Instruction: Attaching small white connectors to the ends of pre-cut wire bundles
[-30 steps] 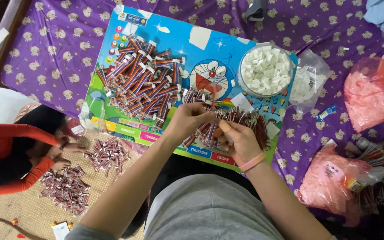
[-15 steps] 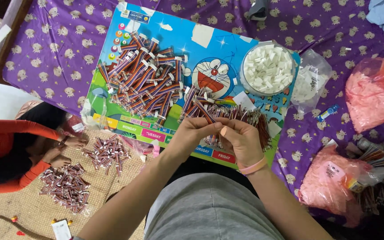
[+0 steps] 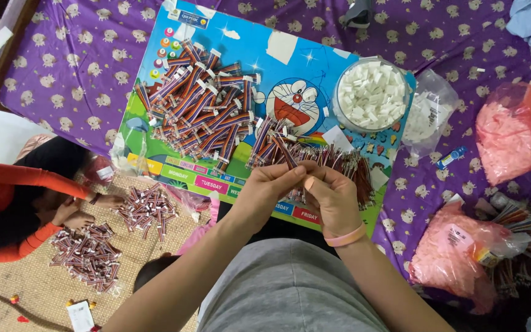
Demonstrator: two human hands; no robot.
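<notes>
My left hand and my right hand meet over the near edge of a colourful cartoon board. Together they pinch a short multicoloured ribbon-wire piece that sticks up from between the fingers. A pink band circles my right wrist. Just behind my hands lies a loose bunch of wire pieces. A larger heap of wire pieces with white ends covers the board's left half. A round clear tub of small white connectors stands at the board's right edge.
Purple patterned cloth covers the surface under the board. Pink-filled plastic bags lie at right. At left, a person in a red sleeve sits on a woven mat with two wire piles.
My hands have drawn a little closer to me and to the right, fingers working on the wire piece. The person at left shifted their hands slightly.
</notes>
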